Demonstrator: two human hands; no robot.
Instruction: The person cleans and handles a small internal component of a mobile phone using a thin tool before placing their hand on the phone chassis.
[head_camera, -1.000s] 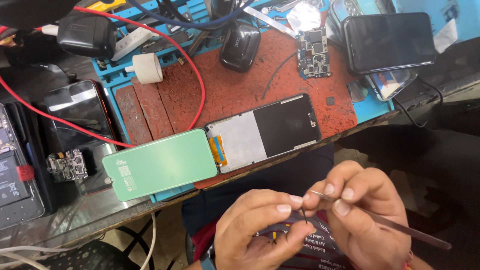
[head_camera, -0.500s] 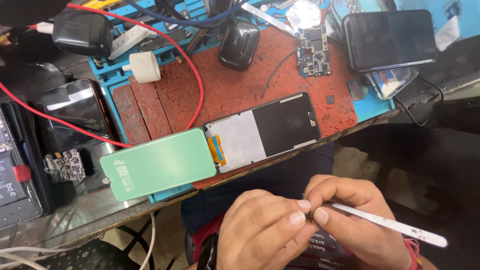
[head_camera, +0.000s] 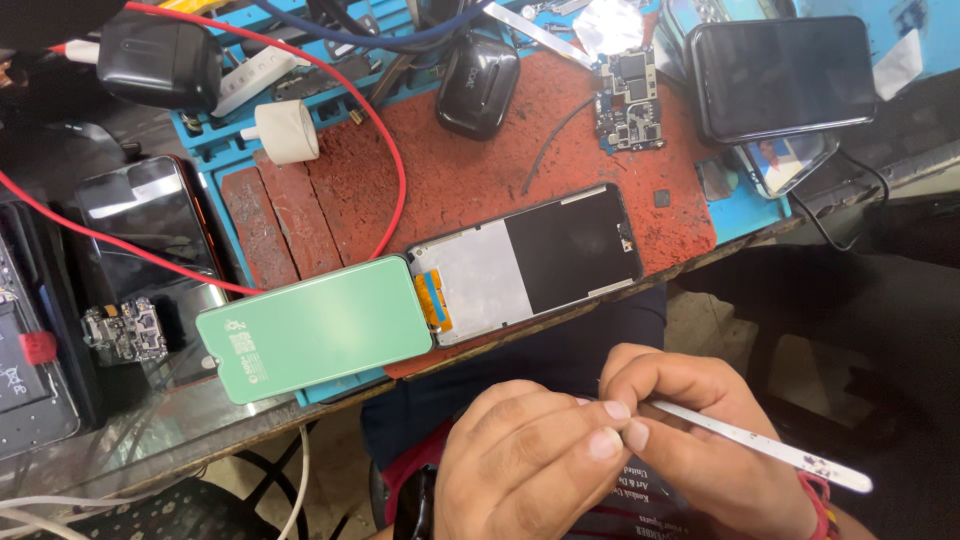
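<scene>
From where I watch, going left to right: a dark phone (head_camera: 150, 225) lies glossy on the bench with a small bare circuit board (head_camera: 125, 333) just below it, and a red cable (head_camera: 390, 150) loops across the worn red work mat (head_camera: 470, 180). At the mat's near edge a mint-green phone back cover (head_camera: 315, 328), smooth and matte with rounded corners, touches the opened display panel (head_camera: 530, 262), half silvery metal, half black glass, joined by an orange flex strip. Below the bench edge, over the lap, my left hand (head_camera: 520, 470) is closed in a pinch, thumb and forefinger pressed together at the tip of the thin metal spudger (head_camera: 760, 450); whether something tiny sits between those fingertips I cannot tell. My right hand (head_camera: 690, 440) is closed around the spudger near its front end, the flat pale blade running out to the right, speckled with dark residue at its far end. I judge the tool light, stiff and springy, a bit slick on its flat faces, so it is best held close to the working tip on the broad sides, as now. Farther right on the mat lie a second circuit board (head_camera: 625, 100) and a black phone (head_camera: 785, 75) face up, both fragile-looking.
</scene>
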